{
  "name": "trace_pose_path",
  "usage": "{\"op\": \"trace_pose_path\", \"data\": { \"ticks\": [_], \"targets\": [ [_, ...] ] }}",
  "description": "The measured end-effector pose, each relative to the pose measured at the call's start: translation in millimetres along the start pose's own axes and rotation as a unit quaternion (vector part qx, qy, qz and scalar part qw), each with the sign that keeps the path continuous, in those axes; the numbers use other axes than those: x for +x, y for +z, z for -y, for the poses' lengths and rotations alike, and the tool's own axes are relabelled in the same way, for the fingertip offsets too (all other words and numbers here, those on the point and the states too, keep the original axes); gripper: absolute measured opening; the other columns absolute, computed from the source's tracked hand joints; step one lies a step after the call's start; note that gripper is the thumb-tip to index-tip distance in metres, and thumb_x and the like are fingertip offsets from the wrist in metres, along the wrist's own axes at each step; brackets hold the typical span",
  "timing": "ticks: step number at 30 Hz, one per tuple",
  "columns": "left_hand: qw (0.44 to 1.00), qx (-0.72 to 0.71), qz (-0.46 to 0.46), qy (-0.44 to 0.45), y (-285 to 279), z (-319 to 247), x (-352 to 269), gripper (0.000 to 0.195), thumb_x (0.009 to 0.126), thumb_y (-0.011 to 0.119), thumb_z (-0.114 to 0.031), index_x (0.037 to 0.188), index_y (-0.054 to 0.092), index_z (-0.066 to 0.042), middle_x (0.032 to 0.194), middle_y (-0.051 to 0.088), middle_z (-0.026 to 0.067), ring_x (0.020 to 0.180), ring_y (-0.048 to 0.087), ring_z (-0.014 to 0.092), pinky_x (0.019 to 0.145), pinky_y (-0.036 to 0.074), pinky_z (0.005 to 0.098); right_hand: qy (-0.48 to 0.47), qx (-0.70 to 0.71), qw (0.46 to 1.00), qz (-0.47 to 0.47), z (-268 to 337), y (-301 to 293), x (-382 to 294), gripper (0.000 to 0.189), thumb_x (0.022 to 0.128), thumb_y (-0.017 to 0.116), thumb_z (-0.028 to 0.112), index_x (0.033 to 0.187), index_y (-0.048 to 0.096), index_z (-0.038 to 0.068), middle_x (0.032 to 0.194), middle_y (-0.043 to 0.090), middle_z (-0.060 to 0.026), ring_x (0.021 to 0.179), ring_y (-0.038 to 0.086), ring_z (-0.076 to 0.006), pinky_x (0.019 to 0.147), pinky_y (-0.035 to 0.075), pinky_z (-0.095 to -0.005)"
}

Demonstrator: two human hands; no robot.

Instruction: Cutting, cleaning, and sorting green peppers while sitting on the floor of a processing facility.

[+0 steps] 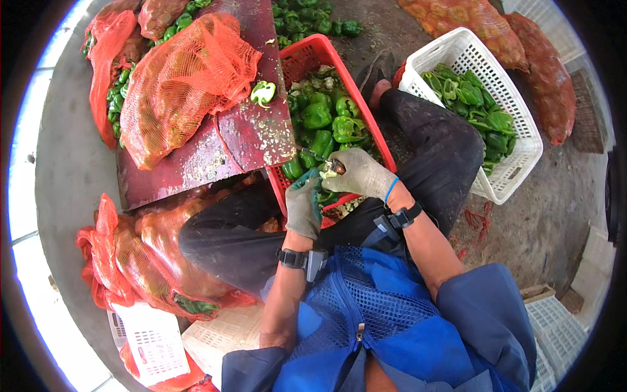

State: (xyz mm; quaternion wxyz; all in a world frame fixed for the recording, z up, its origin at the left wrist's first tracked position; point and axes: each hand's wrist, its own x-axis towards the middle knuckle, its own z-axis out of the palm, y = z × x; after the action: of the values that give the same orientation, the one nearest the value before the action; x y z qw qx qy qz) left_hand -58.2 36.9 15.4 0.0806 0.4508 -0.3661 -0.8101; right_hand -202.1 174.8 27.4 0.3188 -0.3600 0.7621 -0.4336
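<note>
My right hand (pixel 360 172), in a pale work glove, grips a small knife (pixel 338 166) with a brown handle. The thin blade points left over the red crate. A pale pepper core (pixel 327 171) shows between the knife hand and my left hand (pixel 304 198). The left glove is grey with a green palm, its fingers curled in against the right hand. A green bell pepper (pixel 328 197) shows below the two hands; whether the left hand holds it is hidden. Under both hands the red plastic crate (pixel 365 110) contains green bell peppers (pixel 318 115) and pale trimmings.
At left, a red board (pixel 181 183) bears a red mesh sack (pixel 181 93) and a cut pepper (pixel 263 93). A white crate (pixel 526 142) of green pepper pieces (pixel 470 93) stands right of my knee. More mesh sacks (pixel 543 73) lie beyond it, others (pixel 161 250) at lower left.
</note>
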Motion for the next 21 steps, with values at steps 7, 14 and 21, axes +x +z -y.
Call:
{"op": "trace_pose_path", "data": {
  "ticks": [7,14,21],
  "targets": [
    [0.999,-0.037,0.021,0.013,-6,13,12,0.026,0.107,0.063,-0.003,0.13,0.074,0.001,0.109,0.08,0.0092,0.081,0.075,0.019,0.072,0.062,0.0298,-0.013,0.006,0.994,-0.108,1,16,-1,0.039,0.086,0.081,0.031,0.099,0.069,-0.004,0.086,0.071,-0.0256,0.086,0.071,-0.0452,0.079,0.056,-0.0519],
    [0.988,-0.009,0.035,0.149,23,7,-9,0.028,0.104,0.065,0.001,0.131,0.073,0.002,0.108,0.079,0.0071,0.088,0.075,0.016,0.076,0.061,0.0276,0.134,0.126,0.928,-0.325,-12,18,8,0.033,0.093,0.08,0.029,0.086,0.069,-0.001,0.073,0.069,-0.0161,0.073,0.072,-0.0322,0.07,0.054,-0.0468],
    [0.984,0.15,0.055,0.083,18,-29,-5,0.037,0.094,0.065,0.008,0.13,0.073,0.004,0.111,0.077,0.0083,0.093,0.073,0.016,0.081,0.061,0.0305,0.108,-0.038,0.926,-0.361,-43,15,4,0.047,0.094,0.082,0.043,0.089,0.069,-0.002,0.081,0.071,-0.0238,0.082,0.071,-0.0473,0.076,0.057,-0.0543]
  ]
}}
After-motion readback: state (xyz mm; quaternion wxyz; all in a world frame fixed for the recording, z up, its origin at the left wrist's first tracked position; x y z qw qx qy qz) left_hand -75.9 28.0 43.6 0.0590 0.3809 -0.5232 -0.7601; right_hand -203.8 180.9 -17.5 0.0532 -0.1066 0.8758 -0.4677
